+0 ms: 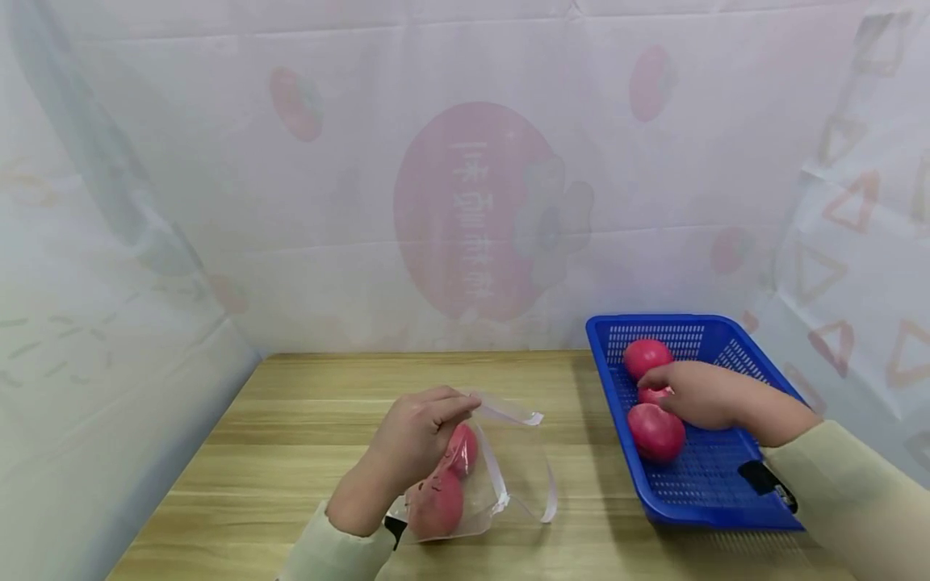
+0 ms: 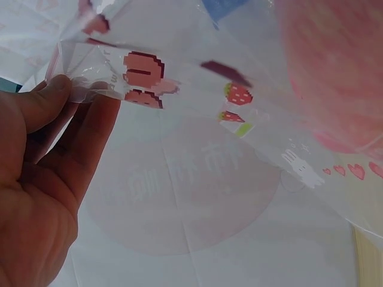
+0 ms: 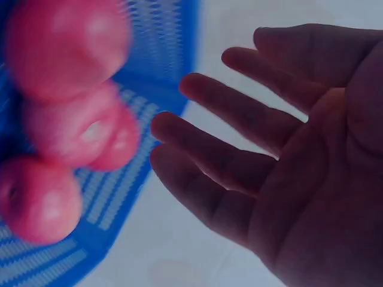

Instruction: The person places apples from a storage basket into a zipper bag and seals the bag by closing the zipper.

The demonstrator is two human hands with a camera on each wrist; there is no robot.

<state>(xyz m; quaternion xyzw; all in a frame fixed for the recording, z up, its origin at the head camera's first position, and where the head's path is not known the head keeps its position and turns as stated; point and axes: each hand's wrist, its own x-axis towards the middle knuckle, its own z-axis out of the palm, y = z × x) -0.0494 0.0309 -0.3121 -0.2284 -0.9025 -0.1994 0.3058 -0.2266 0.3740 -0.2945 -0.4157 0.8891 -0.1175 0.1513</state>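
Note:
My left hand [image 1: 417, 436] pinches the edge of a clear plastic bag [image 2: 185, 84] printed with small pink pictures. Two red apples [image 1: 439, 508] lie inside the bag, partly covered by that hand in the head view. The bag's white-edged mouth spreads to the right over the table. Over a blue basket [image 1: 726, 518] is my right hand [image 1: 708, 395], close above the apples [image 1: 656, 433] there. In the right wrist view, its fingers [image 3: 221, 113] are spread and hold nothing. Several pink-red apples [image 3: 42, 200] rest along the basket's left side; the hand partly hides one in the head view.
The wooden table [image 1: 305, 452] carries the bag in front and the basket at the right. White printed sheeting [image 1: 341, 210] hangs behind the table and along both sides. The basket has raised, perforated walls.

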